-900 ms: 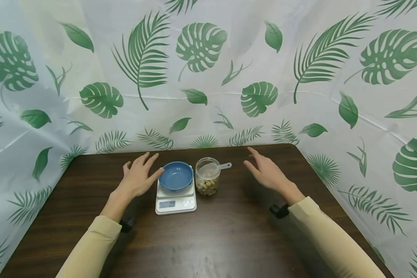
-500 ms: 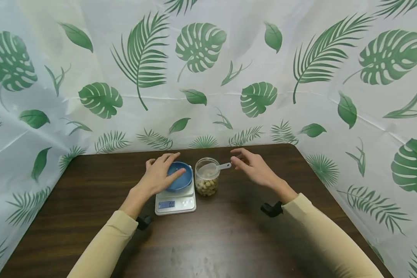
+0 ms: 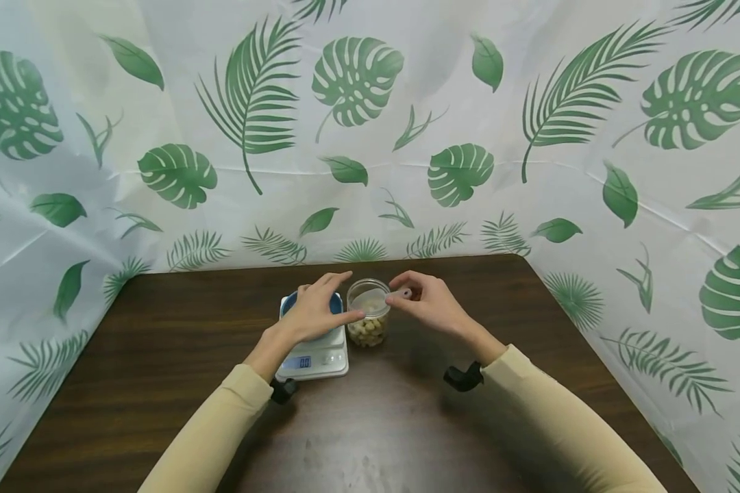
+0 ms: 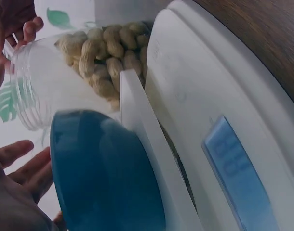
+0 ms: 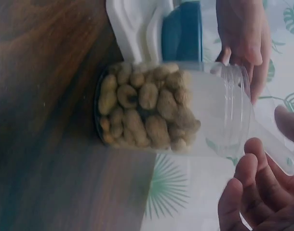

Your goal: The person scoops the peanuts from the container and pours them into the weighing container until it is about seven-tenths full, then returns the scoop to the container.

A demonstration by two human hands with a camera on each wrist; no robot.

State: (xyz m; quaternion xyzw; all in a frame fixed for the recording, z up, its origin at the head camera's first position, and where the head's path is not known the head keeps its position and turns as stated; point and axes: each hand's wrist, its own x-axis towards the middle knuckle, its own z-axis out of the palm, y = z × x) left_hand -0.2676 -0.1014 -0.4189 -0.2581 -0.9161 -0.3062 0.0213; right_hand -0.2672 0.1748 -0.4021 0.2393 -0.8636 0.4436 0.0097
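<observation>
A clear jar (image 3: 368, 322) partly filled with peanuts (image 5: 147, 110) stands on the table. A translucent scoop (image 3: 375, 301) rests in its mouth, its handle leaning out to the right. Around that handle are the thumb and fingers of my right hand (image 3: 428, 301); in the right wrist view a gap shows between thumb and handle. My left hand (image 3: 311, 311), fingers spread, hovers over a blue bowl (image 4: 103, 168), with thumb and fingertips near the jar's rim. The bowl sits on a white kitchen scale (image 3: 314, 366) left of the jar and is partly hidden by that hand.
The dark wooden table (image 3: 370, 424) ends at a white curtain (image 3: 370, 205) printed with green leaves, which closes off the back and both sides. Jar and scale stand close together. The scale's display (image 3: 297, 363) is lit.
My left hand has moved right, from beside the bowl to over it and up to the jar. The right hand has come left to the scoop's handle. Jar, bowl and scale have stayed put.
</observation>
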